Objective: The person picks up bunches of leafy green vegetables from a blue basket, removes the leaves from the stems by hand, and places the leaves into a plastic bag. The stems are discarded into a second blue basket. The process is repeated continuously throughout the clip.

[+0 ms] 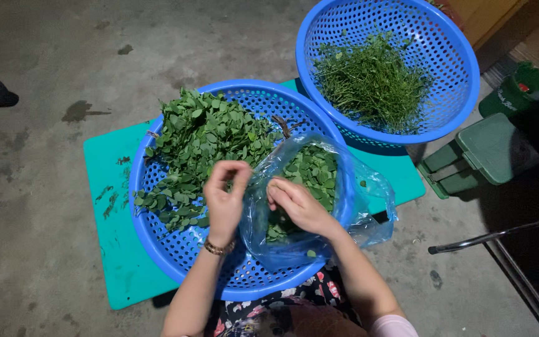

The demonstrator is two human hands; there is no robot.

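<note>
The left hand [224,200] hovered over the near basket [176,249], its fingers curled inward with thumb and fingertips pinched close; whether a leaf sat in that grip could not be told. A bracelet [218,248] circled its wrist. The right hand [297,205] reached into the mouth of a clear bag [369,206], fingers bent and closed around the bag's edge or some of the leaves inside; which of the two was unclear.

The bag lay at the right side of the near basket, slumped over its rim, and held a heap of small round leaves [316,171]. To the left in the same basket lay a larger pile of leafy sprigs [204,140], just beside the left hand, with a brown stem end [282,126] poking out at the far edge.

The near basket rested on a teal mat [116,249] spread on the concrete floor [32,187]. A second blue basket [450,100] stood far right, overlapping the mat's corner, and carried a mound of stripped green stalks [372,81]. A green stool [481,153] stood to the right of it, with a metal bar [500,234] nearer along the right edge.
</note>
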